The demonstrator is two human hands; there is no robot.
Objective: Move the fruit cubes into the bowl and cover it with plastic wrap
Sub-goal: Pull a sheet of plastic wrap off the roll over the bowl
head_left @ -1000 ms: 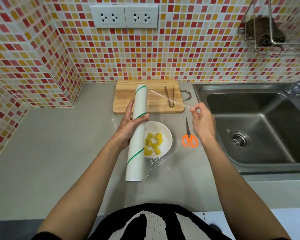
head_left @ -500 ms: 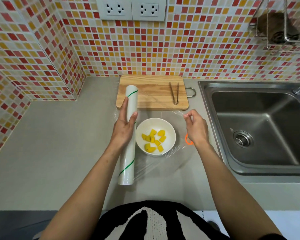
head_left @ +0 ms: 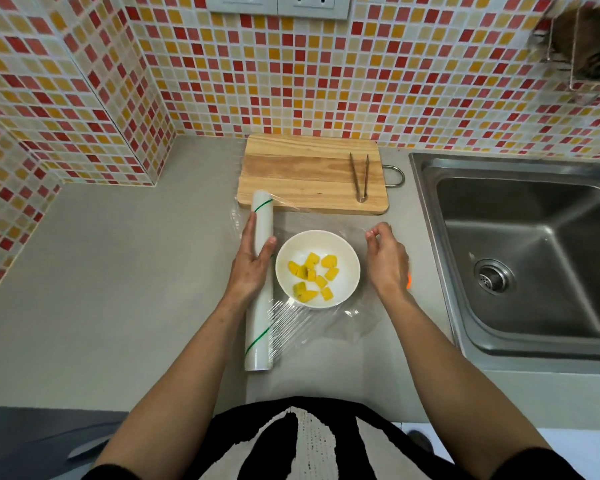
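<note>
Wrap sheet (head_left: 312, 223) now lowered over bowl (head_left: 317, 269) | left hand (head_left: 253, 263) grips roll (head_left: 260, 282) | right hand (head_left: 387, 258) pinches sheet edge | cutting remains

Left hand (head_left: 252, 263) on roll (head_left: 259, 285); bowl (head_left: 317, 269) with fruit cubes (head_left: 313, 277) just right of it. Right hand (head_left: 387, 259) beyond bowl. Cutting board (head_left: 309, 174), bearing tongs (head_left: 360, 176), behind both.

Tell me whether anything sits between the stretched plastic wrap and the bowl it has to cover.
Nothing visible does. The plastic wrap spans from the roll to the right hand over the bowl, which holds only fruit cubes.
</note>
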